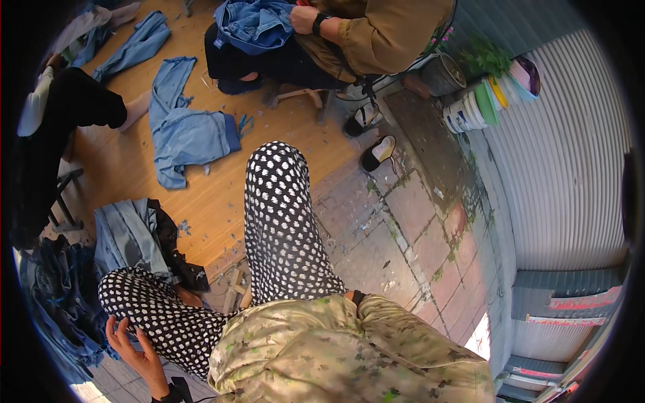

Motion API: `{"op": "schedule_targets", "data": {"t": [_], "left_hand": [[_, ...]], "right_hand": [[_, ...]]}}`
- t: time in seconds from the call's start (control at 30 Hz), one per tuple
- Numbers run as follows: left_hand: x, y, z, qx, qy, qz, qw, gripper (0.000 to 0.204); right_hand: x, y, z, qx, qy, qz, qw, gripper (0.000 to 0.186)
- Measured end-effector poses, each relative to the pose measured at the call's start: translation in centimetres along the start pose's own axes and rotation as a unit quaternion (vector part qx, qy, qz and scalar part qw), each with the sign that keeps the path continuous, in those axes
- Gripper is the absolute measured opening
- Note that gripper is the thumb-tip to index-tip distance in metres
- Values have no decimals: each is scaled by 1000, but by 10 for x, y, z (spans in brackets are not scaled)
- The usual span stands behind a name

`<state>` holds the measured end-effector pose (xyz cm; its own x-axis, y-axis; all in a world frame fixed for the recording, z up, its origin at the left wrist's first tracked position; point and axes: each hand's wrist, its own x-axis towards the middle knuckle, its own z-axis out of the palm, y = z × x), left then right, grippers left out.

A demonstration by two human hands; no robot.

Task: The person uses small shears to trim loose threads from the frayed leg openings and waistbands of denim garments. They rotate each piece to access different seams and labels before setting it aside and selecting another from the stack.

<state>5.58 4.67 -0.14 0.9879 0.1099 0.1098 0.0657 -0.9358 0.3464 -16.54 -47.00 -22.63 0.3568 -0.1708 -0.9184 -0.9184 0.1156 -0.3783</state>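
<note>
My left hand (138,352) is raised beside my left knee, its fingers spread and holding nothing. Close to it on the left lies a heap of dark blue jeans (64,299). Light blue and black folded denim (131,235) rests just past my left knee. Only a sliver of my right hand (349,294) shows at my right hip, next to a black wristband; its fingers are hidden behind my patterned trouser leg (285,228).
Light blue jeans (188,138) lie spread on the wood-patterned mat (208,221). A co-worker in a brown jacket (396,33) sits ahead with jeans (252,27) on the lap; another person sits far left. Shoes (377,153), buckets (467,117) and a corrugated shutter (571,154) are right.
</note>
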Motion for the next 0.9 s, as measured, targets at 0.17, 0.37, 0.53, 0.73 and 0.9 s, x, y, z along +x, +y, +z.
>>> {"op": "schedule_targets", "data": {"t": [0.17,0.37,0.53,0.73,0.9], "left_hand": [[22,-4,11,-11,9,3,1000,38],[55,-5,31,-4,21,-6,1000,56],[68,0,31,-10,-9,-25,1000,59],[66,-15,28,-4,-33,-43,999,59],[113,0,22,-55,-70,-71,994,55]], "right_hand": [[-8,8,-2,-7,28,5,1000,16],[5,-27,-3,-35,47,-5,998,16],[33,-72,4,-75,48,-14,996,16],[116,-197,33,-130,47,-66,988,16],[187,-300,55,-154,61,-104,981,16]]}}
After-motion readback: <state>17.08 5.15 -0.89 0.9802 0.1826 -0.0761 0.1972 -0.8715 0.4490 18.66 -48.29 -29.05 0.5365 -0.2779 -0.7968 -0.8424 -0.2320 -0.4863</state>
